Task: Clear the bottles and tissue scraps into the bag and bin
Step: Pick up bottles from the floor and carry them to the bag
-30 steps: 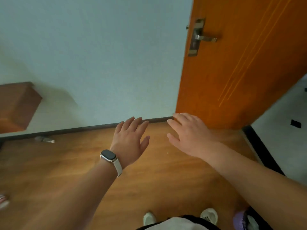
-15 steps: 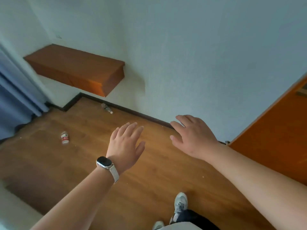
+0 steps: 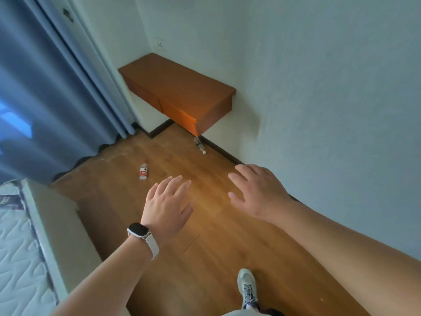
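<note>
Two clear plastic bottles lie on the wooden floor.
Red-labelled bottle mid-frame, another under the shelf; left hand and right hand open, empty.

Empty hands spread, two bottles on floor, possibly plastic

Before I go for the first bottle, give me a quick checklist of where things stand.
1. Left hand free: ok, open and empty.
2. Right hand free: ok, open and empty.
3. Red-label bottle located: ok, lying on the floor ahead of the left hand.
4. Second bottle located: ok, by the baseboard under the wall shelf.
5. Path to the bottles: ok, bare floor.
6. Bag and bin in sight: not ok, neither shows.
</note>
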The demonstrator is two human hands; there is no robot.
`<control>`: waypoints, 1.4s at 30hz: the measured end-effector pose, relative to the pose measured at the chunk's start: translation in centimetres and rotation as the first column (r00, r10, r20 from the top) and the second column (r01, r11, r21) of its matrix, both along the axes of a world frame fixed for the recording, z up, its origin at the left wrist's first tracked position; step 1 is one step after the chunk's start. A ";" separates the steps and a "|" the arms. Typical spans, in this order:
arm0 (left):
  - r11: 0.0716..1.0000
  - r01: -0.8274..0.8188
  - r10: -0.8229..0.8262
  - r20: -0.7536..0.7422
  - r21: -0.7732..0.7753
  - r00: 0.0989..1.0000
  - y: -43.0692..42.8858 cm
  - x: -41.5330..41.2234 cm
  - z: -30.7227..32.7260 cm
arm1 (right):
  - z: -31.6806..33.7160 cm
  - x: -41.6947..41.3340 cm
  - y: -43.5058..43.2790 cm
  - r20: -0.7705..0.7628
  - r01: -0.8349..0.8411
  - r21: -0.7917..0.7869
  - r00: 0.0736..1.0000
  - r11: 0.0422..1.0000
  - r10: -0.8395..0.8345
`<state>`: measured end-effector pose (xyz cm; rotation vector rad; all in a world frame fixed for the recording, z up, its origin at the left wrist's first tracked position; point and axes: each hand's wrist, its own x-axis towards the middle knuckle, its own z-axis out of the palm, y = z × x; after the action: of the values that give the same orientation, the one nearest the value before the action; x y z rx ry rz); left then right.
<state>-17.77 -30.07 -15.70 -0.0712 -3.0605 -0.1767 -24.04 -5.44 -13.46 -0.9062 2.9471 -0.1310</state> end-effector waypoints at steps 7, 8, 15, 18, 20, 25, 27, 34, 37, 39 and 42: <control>0.990 -0.139 0.139 -0.050 0.007 0.989 -1.4 -3.4 -0.6 | 0.0 -7.9 -2.2 -0.007 -0.118 0.010 0.993 0.993 0.118; 0.986 -0.167 0.167 -0.053 0.009 0.984 -1.9 -3.8 -0.4 | -0.1 -8.8 -2.9 -0.003 -0.138 0.013 0.990 0.990 0.138; 0.957 -0.291 0.290 -0.084 0.001 0.953 -7.2 -6.2 0.3 | -1.0 -13.9 -9.0 0.007 -0.236 -0.018 0.972 0.971 0.237; 0.944 -0.331 0.330 -0.066 0.000 0.942 -10.1 -7.9 -0.5 | -1.8 -16.4 -12.0 0.024 -0.258 -0.017 0.966 0.966 0.258; 0.943 -0.334 0.333 -0.050 0.004 0.941 -12.2 -9.3 -1.3 | -2.4 -18.1 -14.2 0.034 -0.264 0.001 0.964 0.964 0.264; 0.948 -0.315 0.317 -0.029 0.046 0.948 -18.6 -13.9 -2.9 | -3.0 -22.2 -19.8 0.050 -0.215 0.040 0.976 0.976 0.212; 0.950 -0.307 0.309 -0.029 0.064 0.951 -21.3 -15.9 -3.3 | -3.0 -23.6 -22.2 0.074 -0.202 0.074 0.978 0.977 0.197; 0.956 -0.271 0.276 -0.035 0.112 0.960 -31.4 -22.0 -4.1 | -2.5 -28.5 -31.1 0.086 -0.171 0.136 0.983 0.976 0.160; 0.958 -0.260 0.267 -0.039 0.122 0.963 -34.7 -24.1 -4.2 | -2.2 -30.0 -34.4 0.074 -0.150 0.134 0.987 0.979 0.141; 0.959 -0.251 0.258 -0.045 0.129 0.965 -36.4 -25.3 -4.2 | -2.1 -30.8 -36.2 0.070 -0.139 0.136 0.989 0.981 0.131; 0.961 -0.241 0.247 -0.029 0.138 0.968 -38.2 -26.7 -4.5 | -2.3 -32.0 -38.3 0.065 -0.132 0.143 0.990 0.981 0.123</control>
<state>-44.48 -68.31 -20.18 0.3051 -2.9673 -0.3566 -56.03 -43.71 -15.72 -1.0474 2.7935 0.0642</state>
